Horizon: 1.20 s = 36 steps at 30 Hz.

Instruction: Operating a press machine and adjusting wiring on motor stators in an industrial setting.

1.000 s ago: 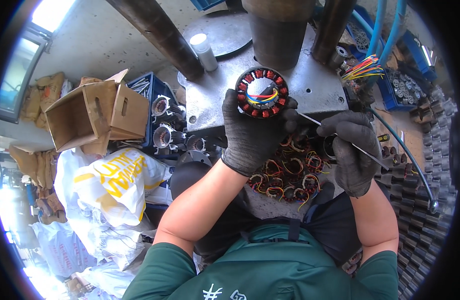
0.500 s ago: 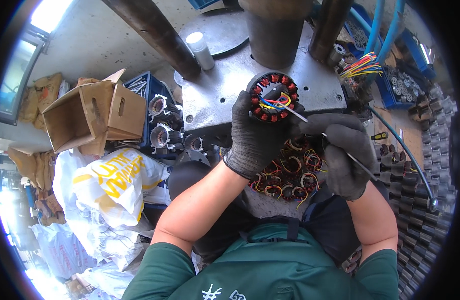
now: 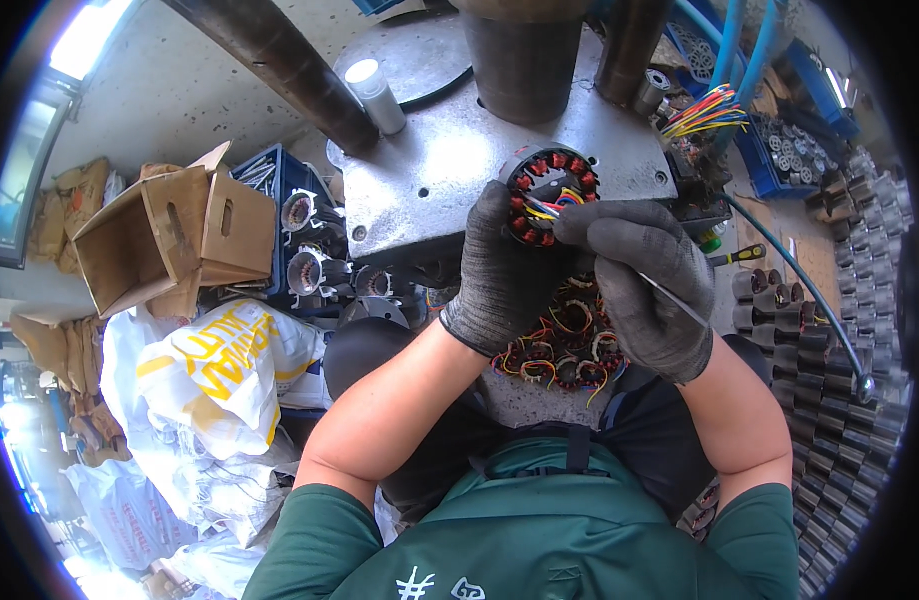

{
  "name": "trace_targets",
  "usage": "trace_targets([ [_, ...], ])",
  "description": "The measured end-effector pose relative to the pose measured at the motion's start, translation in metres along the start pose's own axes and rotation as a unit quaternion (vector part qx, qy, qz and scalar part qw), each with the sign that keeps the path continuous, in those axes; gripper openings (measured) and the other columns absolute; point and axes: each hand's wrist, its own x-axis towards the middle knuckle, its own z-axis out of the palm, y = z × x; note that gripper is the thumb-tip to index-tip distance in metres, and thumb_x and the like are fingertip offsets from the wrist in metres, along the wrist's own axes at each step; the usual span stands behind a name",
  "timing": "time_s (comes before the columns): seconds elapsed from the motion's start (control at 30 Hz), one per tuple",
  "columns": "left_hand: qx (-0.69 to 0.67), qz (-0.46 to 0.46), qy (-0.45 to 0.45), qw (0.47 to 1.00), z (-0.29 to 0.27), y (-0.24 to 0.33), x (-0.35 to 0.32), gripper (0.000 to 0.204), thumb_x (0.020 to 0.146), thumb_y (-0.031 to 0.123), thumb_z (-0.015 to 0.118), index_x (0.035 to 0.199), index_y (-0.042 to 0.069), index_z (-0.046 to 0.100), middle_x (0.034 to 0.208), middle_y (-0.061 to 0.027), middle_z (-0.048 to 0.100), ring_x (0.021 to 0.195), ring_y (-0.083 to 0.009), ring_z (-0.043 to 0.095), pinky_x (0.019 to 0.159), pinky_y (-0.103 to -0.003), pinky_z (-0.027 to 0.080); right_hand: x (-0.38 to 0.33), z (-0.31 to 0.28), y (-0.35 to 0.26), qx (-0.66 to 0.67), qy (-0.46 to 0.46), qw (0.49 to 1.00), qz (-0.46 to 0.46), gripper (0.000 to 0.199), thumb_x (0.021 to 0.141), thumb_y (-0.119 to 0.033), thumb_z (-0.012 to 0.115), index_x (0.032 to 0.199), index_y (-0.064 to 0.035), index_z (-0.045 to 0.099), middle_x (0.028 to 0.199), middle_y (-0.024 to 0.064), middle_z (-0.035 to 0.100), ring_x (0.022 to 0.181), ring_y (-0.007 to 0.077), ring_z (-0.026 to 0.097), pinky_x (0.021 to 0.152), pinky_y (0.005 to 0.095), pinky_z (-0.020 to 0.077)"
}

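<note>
My left hand (image 3: 499,275), in a dark grey knit glove, is closed around the lower left side of a motor stator (image 3: 555,160), a black ring with red-copper coils. Blue, yellow, red and white wires (image 3: 569,198) gather inside the ring. My right hand (image 3: 651,285), gloved alike, grips a thin metal rod (image 3: 676,300) whose rear end sticks out below the palm. Its fingertips are at the wires by the ring's right edge; they hide the rod's front part. Below both hands lies a group of wired stators (image 3: 554,362).
Ahead stands a steel press plate (image 3: 409,215) with thick columns and a white cylinder (image 3: 375,97). Left are cardboard boxes (image 3: 234,232), a blue crate of metal housings (image 3: 307,270) and white bags (image 3: 214,370). Stacked metal cores (image 3: 829,430), a screwdriver (image 3: 747,255) and a hose (image 3: 804,285) are right.
My right hand has moved up and left, bringing its fingertips to the wires in the stator. The stator is tilted a little differently, and the whole view has shifted slightly.
</note>
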Motion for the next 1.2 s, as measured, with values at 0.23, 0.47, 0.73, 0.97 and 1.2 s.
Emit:
trace_targets([
  [0.23, -0.013, -0.003, -0.016, 1.000, -0.001, -0.001, -0.004, 0.086, 0.090, 0.067, 0.068, 0.149, 0.008, 0.050, 0.139, -0.0143, 0.062, 0.131, -0.0300, 0.059, 0.120, -0.049, 0.041, 0.003, 0.005, 0.004, -0.035, -0.017, 0.999, 0.002, 0.031, 0.092, 0.008, 0.066, 0.121, -0.0021, 0.068, 0.115, 0.0181, 0.073, 0.101, 0.0327, 0.075, 0.090, 0.0407, 0.0611],
  [0.47, -0.048, -0.050, 0.003, 0.998, -0.008, -0.011, -0.004, 0.081, 0.090, 0.058, 0.072, 0.148, 0.006, 0.050, 0.137, -0.0143, 0.063, 0.128, -0.0288, 0.061, 0.118, -0.045, 0.044, 0.003, 0.009, 0.006, -0.123, -0.052, 0.991, 0.000, 0.034, 0.086, 0.007, 0.072, 0.118, -0.0020, 0.069, 0.109, 0.0184, 0.072, 0.094, 0.0358, 0.074, 0.082, 0.0424, 0.0618],
  [0.73, 0.022, 0.035, 0.012, 0.999, 0.015, -0.009, 0.001, 0.072, 0.089, 0.056, 0.075, 0.140, 0.008, 0.056, 0.123, -0.0109, 0.067, 0.115, -0.0270, 0.066, 0.105, -0.044, 0.053, 0.005, -0.004, -0.004, -0.108, -0.055, 0.990, -0.071, 0.039, 0.077, 0.009, 0.074, 0.115, -0.0010, 0.069, 0.109, 0.0180, 0.072, 0.090, 0.0345, 0.074, 0.080, 0.0434, 0.0617],
  [0.97, -0.085, 0.009, 0.113, 0.990, -0.015, 0.025, 0.014, 0.072, 0.083, 0.069, 0.065, 0.127, 0.011, 0.064, 0.112, -0.0107, 0.067, 0.101, -0.0288, 0.065, 0.094, -0.046, 0.053, -0.002, -0.014, -0.015, -0.004, -0.017, 0.999, -0.048, 0.034, 0.084, 0.006, 0.071, 0.117, -0.0001, 0.069, 0.108, 0.0184, 0.071, 0.092, 0.0279, 0.073, 0.079, 0.0395, 0.0602],
  [1.2, -0.187, -0.017, -0.038, 0.981, -0.007, 0.037, -0.002, 0.077, 0.095, 0.067, 0.051, 0.147, 0.010, 0.045, 0.139, -0.0168, 0.057, 0.122, -0.0280, 0.058, 0.100, -0.048, 0.053, -0.002, -0.030, -0.006, 0.036, 0.046, 0.992, 0.111, 0.020, 0.104, -0.004, 0.056, 0.118, 0.0023, 0.069, 0.105, 0.0123, 0.069, 0.091, 0.0179, 0.069, 0.081, 0.0325, 0.0564],
])
